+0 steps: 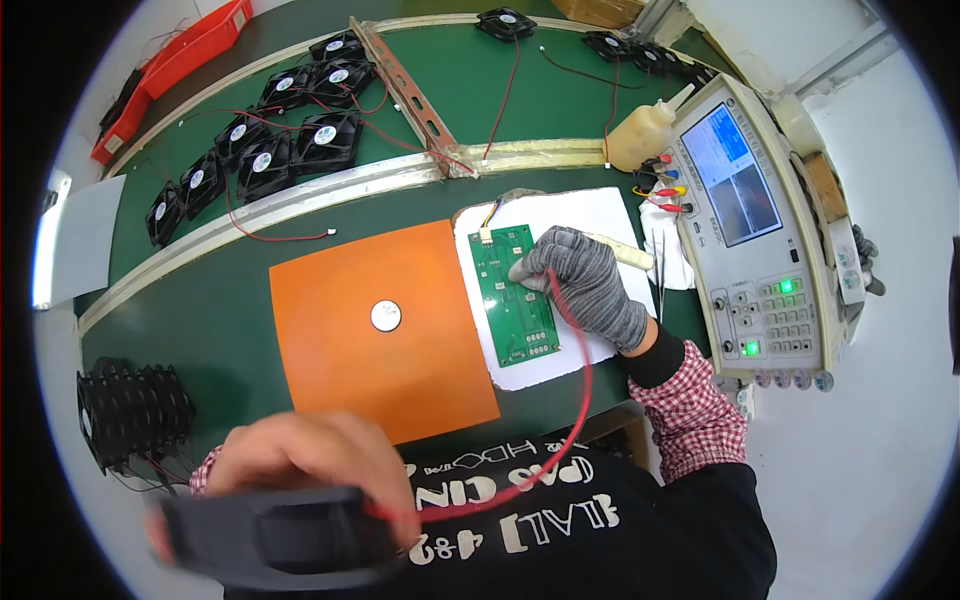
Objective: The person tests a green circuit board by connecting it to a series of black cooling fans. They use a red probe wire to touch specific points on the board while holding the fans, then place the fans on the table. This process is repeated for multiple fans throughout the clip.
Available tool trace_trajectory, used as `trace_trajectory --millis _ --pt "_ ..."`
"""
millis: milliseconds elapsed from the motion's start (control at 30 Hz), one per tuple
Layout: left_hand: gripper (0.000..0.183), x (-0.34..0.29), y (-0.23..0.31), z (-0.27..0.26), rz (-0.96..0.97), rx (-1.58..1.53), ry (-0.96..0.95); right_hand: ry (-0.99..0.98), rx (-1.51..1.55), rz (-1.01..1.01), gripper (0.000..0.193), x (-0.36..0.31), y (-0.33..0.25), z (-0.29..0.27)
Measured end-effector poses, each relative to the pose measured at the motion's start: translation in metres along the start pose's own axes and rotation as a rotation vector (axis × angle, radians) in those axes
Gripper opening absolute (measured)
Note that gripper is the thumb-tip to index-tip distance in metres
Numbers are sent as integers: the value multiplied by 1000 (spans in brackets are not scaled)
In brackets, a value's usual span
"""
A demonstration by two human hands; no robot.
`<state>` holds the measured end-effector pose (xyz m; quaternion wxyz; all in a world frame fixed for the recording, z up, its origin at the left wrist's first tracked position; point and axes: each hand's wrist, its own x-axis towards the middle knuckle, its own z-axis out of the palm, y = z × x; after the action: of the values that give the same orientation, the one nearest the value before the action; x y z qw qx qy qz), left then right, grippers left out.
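My bare left hand is closed round a black cooling fan, held up at the lower left and blurred by motion. A red cable runs from this fan in a loop to my right hand, which wears a grey knit glove. My right fingers pinch the cable's end over a green circuit board; the tip itself is hidden by them. The board lies on a white pad, with a white plug and thin wires at its upper left corner.
An orange sheet with a round white label lies left of the board. Several fans stand along the back rail, more fans at left. At right are tweezers, a bottle and a test instrument.
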<state>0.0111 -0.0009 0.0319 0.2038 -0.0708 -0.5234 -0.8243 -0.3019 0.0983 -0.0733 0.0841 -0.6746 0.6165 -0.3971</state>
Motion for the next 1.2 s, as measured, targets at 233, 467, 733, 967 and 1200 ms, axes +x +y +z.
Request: trace_trajectory --millis 233,467,733,967,1200 --pt "53 56 -1 -13 893 1912 19 81 -87 -63 16 -3 3 5" --pt "89 159 -44 -155 269 2023 323 253 310 189 13 -2 -4 2" --pt "69 150 -33 -158 281 1746 24 393 -47 -22 34 -4 1 -8" --pt "29 64 -31 -23 338 1379 -820 -138 -102 -370 45 12 -54 -2" --pt "41 39 24 -83 -6 2449 143 -34 -664 -168 25 8 -23 -31"
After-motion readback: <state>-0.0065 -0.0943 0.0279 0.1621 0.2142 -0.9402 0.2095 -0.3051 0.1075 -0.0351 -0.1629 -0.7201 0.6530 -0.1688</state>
